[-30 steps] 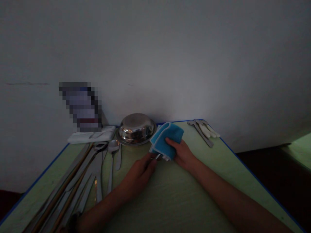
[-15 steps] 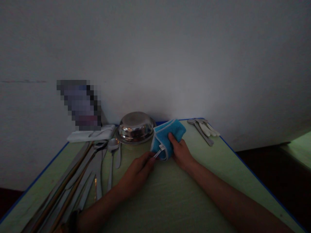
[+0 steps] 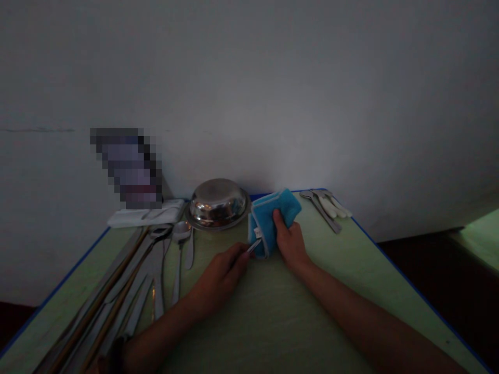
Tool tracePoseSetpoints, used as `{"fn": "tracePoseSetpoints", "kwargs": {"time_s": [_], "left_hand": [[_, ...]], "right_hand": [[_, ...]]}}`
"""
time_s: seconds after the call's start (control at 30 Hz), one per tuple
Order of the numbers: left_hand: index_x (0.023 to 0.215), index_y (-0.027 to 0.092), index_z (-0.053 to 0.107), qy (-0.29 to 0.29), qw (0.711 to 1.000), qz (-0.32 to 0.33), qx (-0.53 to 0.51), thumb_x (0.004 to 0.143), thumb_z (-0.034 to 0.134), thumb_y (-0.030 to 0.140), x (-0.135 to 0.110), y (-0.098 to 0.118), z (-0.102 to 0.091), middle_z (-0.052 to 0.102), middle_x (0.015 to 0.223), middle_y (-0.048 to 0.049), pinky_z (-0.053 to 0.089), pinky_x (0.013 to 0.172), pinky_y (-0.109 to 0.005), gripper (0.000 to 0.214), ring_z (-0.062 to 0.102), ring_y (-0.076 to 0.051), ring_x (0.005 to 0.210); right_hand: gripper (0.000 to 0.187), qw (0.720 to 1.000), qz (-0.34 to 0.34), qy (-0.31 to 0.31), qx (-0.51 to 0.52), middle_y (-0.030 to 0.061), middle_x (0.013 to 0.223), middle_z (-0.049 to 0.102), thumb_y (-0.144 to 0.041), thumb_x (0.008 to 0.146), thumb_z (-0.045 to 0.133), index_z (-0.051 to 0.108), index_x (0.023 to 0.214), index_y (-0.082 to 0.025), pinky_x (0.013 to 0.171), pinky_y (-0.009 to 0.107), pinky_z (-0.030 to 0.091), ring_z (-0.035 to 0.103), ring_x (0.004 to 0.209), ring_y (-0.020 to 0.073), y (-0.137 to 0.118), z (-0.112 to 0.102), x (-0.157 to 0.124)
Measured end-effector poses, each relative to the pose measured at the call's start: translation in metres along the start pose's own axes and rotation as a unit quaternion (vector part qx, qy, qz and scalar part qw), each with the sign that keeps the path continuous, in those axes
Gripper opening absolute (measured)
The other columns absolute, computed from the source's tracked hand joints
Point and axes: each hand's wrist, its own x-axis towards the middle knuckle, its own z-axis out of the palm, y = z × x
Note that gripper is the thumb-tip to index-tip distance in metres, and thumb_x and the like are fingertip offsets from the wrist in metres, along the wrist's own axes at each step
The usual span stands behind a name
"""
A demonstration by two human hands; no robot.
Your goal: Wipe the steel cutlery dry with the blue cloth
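Note:
A folded blue cloth (image 3: pixel 268 218) with pale edging and a small white tag is gripped in my right hand (image 3: pixel 290 241), thumb on top. My left hand (image 3: pixel 230 267) is closed on the thin metal handle of a piece of cutlery (image 3: pixel 254 246). The cutlery's other end disappears into the cloth, so its kind is hidden. Both hands are above the green table (image 3: pixel 265 311), in front of an upside-down metal bowl (image 3: pixel 218 200).
Knives, spoons and long wooden-looking sticks lie at the left, with a spoon (image 3: pixel 181 234) nearest the bowl. At the back right are a metal spoon (image 3: pixel 322 210) and several white-handled pieces (image 3: pixel 331 205). A blurred-out upright object (image 3: pixel 130 169) stands by a white cloth (image 3: pixel 171 210).
The blue cloth and my right hand have shifted slightly to the right and up, and the cloth's folds have changed. My left hand has barely moved and keeps its hold.

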Motion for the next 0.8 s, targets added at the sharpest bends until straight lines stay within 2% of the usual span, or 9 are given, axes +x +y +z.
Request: {"fn": "tracePoseSetpoints", "kwargs": {"time_s": [0.07,0.17,0.27,0.33,0.4,0.47,0.57,0.63,0.8], "left_hand": [[0.097,0.016,0.054,0.004,1.000,-0.003,-0.002,0.087,0.033,0.032,0.000,0.000,0.000,0.058,0.075,-0.0006,0.040,0.061,-0.024,0.028,0.052,-0.015,0.067],[0.093,0.015,0.055,0.003,1.000,-0.007,-0.003,0.087,0.033,0.032,0.002,0.000,0.000,0.056,0.071,-0.0001,0.040,0.061,-0.024,0.028,0.051,-0.015,0.065],[0.089,0.015,0.055,0.004,1.000,-0.011,-0.001,0.087,0.033,0.032,0.002,-0.001,0.000,0.057,0.073,-0.0008,0.041,0.062,-0.025,0.028,0.052,-0.015,0.067],[0.089,0.015,0.055,0.001,1.000,-0.016,0.004,0.087,0.032,0.032,0.003,0.000,0.000,0.057,0.075,-0.0015,0.041,0.063,-0.025,0.028,0.052,-0.016,0.068],[0.091,0.015,0.055,-0.005,1.000,-0.022,0.009,0.087,0.032,0.032,0.003,0.000,0.000,0.058,0.075,-0.0020,0.040,0.062,-0.025,0.029,0.053,-0.016,0.068],[0.093,0.015,0.054,-0.008,1.000,-0.022,0.008,0.087,0.033,0.032,0.002,0.001,0.000,0.058,0.078,-0.0026,0.041,0.064,-0.026,0.028,0.053,-0.016,0.070],[0.092,0.015,0.054,-0.010,1.000,-0.017,0.007,0.087,0.032,0.033,0.002,0.001,0.000,0.058,0.077,-0.0019,0.040,0.063,-0.025,0.028,0.053,-0.016,0.069],[0.093,0.016,0.054,-0.011,1.000,-0.014,0.007,0.088,0.032,0.033,0.002,0.000,0.000,0.056,0.072,-0.0006,0.040,0.060,-0.024,0.028,0.051,-0.015,0.065],[0.101,0.018,0.054,0.002,1.000,0.005,-0.008,0.088,0.032,0.031,0.001,0.000,0.001,0.056,0.072,0.0003,0.040,0.057,-0.022,0.029,0.050,-0.013,0.062]], "right_hand": [[0.048,1.000,-0.003,-0.005,-0.020,-0.0042,0.042,0.038,-0.057,0.076,0.038,0.045,0.051,-0.017,0.044,0.024,0.030,0.036,0.042,0.0097,0.001,-0.001,0.001],[0.044,0.998,-0.038,-0.051,-0.007,-0.0018,0.048,0.049,-0.053,0.077,0.040,0.051,0.057,-0.016,0.050,0.025,0.036,0.044,0.047,0.0119,0.007,-0.002,0.005],[0.034,0.991,-0.077,-0.098,0.038,0.0021,0.068,0.062,-0.045,0.078,0.045,0.059,0.075,-0.014,0.062,0.026,0.042,0.056,0.064,0.0158,0.013,-0.004,0.009],[0.031,0.990,-0.091,-0.098,0.043,0.0042,0.081,0.065,-0.042,0.077,0.047,0.060,0.085,-0.015,0.070,0.027,0.043,0.058,0.077,0.0178,0.014,-0.004,0.011],[0.032,0.992,-0.096,-0.082,0.017,0.0053,0.080,0.065,-0.043,0.078,0.046,0.060,0.082,-0.014,0.070,0.027,0.042,0.059,0.078,0.0187,0.013,-0.006,0.012],[0.036,0.993,-0.095,-0.066,-0.017,0.0050,0.070,0.064,-0.046,0.078,0.044,0.059,0.070,-0.014,0.063,0.027,0.042,0.058,0.068,0.0183,0.011,-0.008,0.013],[0.043,0.994,-0.086,-0.056,-0.042,0.0026,0.056,0.059,-0.051,0.078,0.042,0.055,0.059,-0.015,0.053,0.025,0.039,0.053,0.054,0.0156,0.011,-0.010,0.013],[0.046,0.996,-0.067,-0.055,-0.026,0.0018,0.054,0.057,-0.055,0.077,0.040,0.055,0.060,-0.015,0.050,0.025,0.038,0.051,0.051,0.0145,0.013,-0.010,0.014],[0.053,0.988,0.028,-0.077,0.130,0.0047,0.075,0.066,-0.060,0.077,0.034,0.061,0.086,-0.016,0.062,0.026,0.045,0.059,0.065,0.0160,0.019,-0.007,0.018]]}}
